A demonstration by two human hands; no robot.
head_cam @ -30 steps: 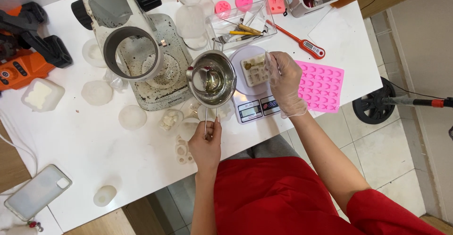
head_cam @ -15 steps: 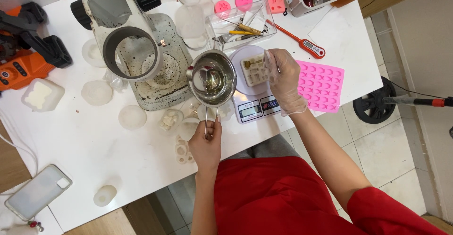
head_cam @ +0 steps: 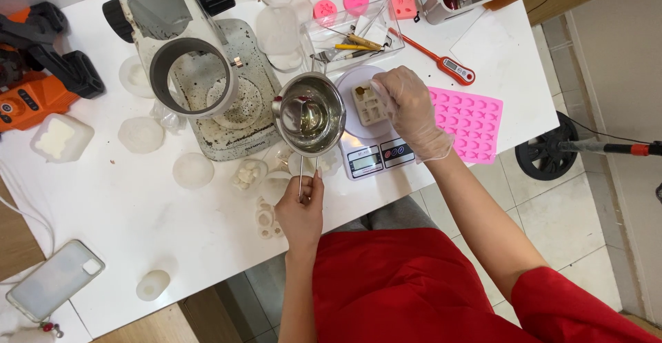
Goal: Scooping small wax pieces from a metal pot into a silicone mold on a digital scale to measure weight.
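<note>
Head view, 1 camera, looking straight down on the white table (head_cam: 124,246).

We note our left hand (head_cam: 301,212) closed around the wire handle of a small steel melting pot (head_cam: 309,114). The pot is held level above the table edge, between the grey machine base (head_cam: 227,108) and the digital scale (head_cam: 372,155). Clear liquid sits in the pot bottom.

Our right hand (head_cam: 408,108), in a thin clear glove, rests over the scale platform. Its fingers are curled down onto a small pale mould (head_cam: 365,105) lying on the platform; we cannot tell whether they pinch it or only press on it.

Just right of the scale lies a pink silicone mould tray (head_cam: 476,119), flat, touching the gloved wrist area. A red probe thermometer (head_cam: 441,60) lies beyond it. A phone (head_cam: 55,281) sits near the table's near-left corner, well apart from both hands. Several translucent round pieces (head_cam: 141,135) are scattered left of the machine base.
</note>
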